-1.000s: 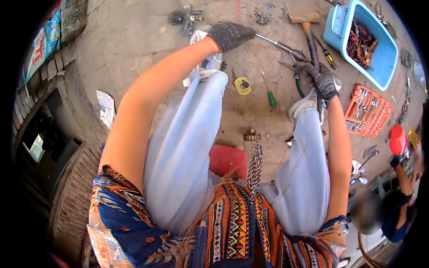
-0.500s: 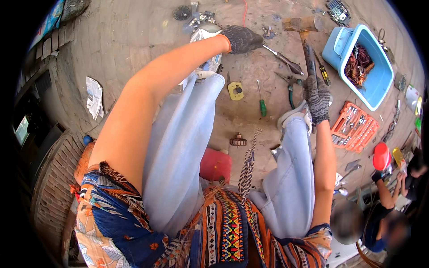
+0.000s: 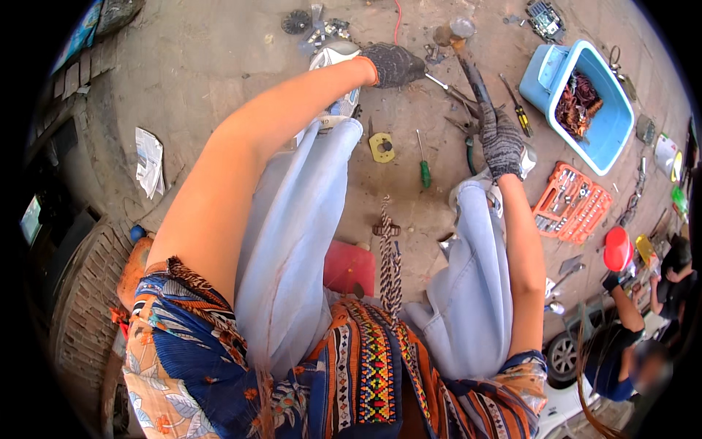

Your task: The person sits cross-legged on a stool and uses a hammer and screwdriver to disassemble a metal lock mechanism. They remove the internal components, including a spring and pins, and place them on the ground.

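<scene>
My left hand (image 3: pixel 395 64), in a dark knit glove, is closed beside my left shoe; whatever its fingers hold is hidden. The thin shaft of a dark-handled screwdriver (image 3: pixel 439 83) ends against its fingertips. My right hand (image 3: pixel 502 144), in a grey glove, is wrapped round the dark handle of a hammer (image 3: pixel 472 75). The hammer's rusty head points away from me, its round face turned up. Under the handle and beside the right hand lie pliers (image 3: pixel 469 152) with a green grip. A green-handled screwdriver (image 3: pixel 424 173) and a yellow plate (image 3: pixel 381 147) with a dark round part lie between my feet.
To the right stand a light-blue bin (image 3: pixel 536 80) of copper-coloured wire, a yellow-black screwdriver (image 3: pixel 521 117) and an orange socket set (image 3: pixel 563 206). Small metal scraps (image 3: pixel 327 31) lie far ahead. A wound rotor (image 3: pixel 380 230) sits nearer me. Another person (image 3: pixel 621 366) is at lower right.
The hammer has swung left in my right hand, and its head has turned from lying sideways to showing its round face. My left hand stays nearly where it was.
</scene>
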`<state>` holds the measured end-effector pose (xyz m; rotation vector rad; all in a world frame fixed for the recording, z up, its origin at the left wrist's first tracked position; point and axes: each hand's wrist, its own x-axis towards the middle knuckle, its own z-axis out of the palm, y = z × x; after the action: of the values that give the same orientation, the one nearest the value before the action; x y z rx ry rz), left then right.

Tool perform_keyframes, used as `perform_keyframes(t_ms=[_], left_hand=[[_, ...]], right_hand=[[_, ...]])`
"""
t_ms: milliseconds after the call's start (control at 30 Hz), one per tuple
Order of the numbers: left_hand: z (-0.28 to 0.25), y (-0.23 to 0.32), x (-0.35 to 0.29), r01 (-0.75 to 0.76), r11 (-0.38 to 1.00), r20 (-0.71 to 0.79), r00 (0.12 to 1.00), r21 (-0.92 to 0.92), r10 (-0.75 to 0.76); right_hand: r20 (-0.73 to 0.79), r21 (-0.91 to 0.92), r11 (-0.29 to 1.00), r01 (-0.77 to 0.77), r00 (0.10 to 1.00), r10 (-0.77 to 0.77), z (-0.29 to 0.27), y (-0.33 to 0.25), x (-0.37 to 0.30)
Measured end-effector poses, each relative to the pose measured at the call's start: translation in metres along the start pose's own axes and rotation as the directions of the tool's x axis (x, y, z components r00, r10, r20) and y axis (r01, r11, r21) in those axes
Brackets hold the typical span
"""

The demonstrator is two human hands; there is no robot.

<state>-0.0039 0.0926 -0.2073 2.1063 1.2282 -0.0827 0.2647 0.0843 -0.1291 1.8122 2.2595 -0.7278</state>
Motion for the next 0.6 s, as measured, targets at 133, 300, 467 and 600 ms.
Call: perform_keyframes(t_ms=[133, 300, 467, 600], left_hand=[[-0.003, 0.003, -0.001, 0.049, 0.997, -0.01, 0.999, -0.055, -0.05], [-0.009, 0.003, 0.002, 0.004, 1.0, -0.006, 1.0, -0.03, -0.004], [-0.004, 0.001, -0.002, 0.049, 0.998, -0.017, 0.999, -0.043, -0.05], [-0.005, -0.003, -0.009, 0.024, 0.999, -0.033, 0.999, -0.024, -0.025]], right_hand=[[-0.107, 0.22, 0.975, -0.035, 0.992, 0.06, -0.024, -0.008, -0.017], [0.034, -0.095, 0.991, -0.099, 0.994, 0.102, 0.015, 0.011, -0.018], [0.023, 0.063, 0.998, -0.027, 0.999, 0.026, 0.023, 0.033, -0.007], [0.085, 0.199, 0.935, -0.294, 0.955, 0.283, -0.02, 0.003, -0.024]])
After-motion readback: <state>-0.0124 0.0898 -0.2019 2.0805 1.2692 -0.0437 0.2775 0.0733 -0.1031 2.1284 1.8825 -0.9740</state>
